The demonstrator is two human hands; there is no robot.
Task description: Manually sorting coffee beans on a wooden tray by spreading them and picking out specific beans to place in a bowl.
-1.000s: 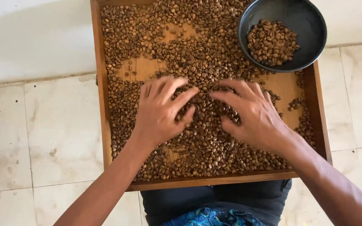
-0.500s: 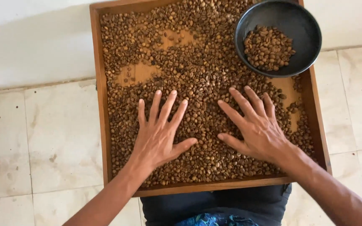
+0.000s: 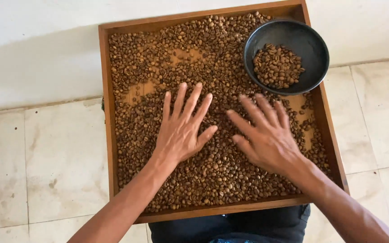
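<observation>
A square wooden tray (image 3: 106, 112) rests on my lap, covered with brown coffee beans (image 3: 217, 67). My left hand (image 3: 182, 128) lies flat on the beans near the tray's middle, fingers spread and pointing away from me. Beside it, my right hand (image 3: 264, 135) also presses flat on the beans, fingers apart and slightly blurred. Neither hand holds anything. A dark round bowl (image 3: 314, 60) sits in the tray's far right corner with a small heap of beans (image 3: 278, 65) inside.
The tray's bare wood shows in patches at the far left (image 3: 138, 90) and by the right wall (image 3: 299, 102). Pale floor tiles (image 3: 46, 157) lie on both sides. A white wall (image 3: 37, 49) runs behind the tray.
Both hands went from curled fingers gathering beans to flat, spread palms, then slid a little away from me. The view shifted so the tray's far edge now shows.
</observation>
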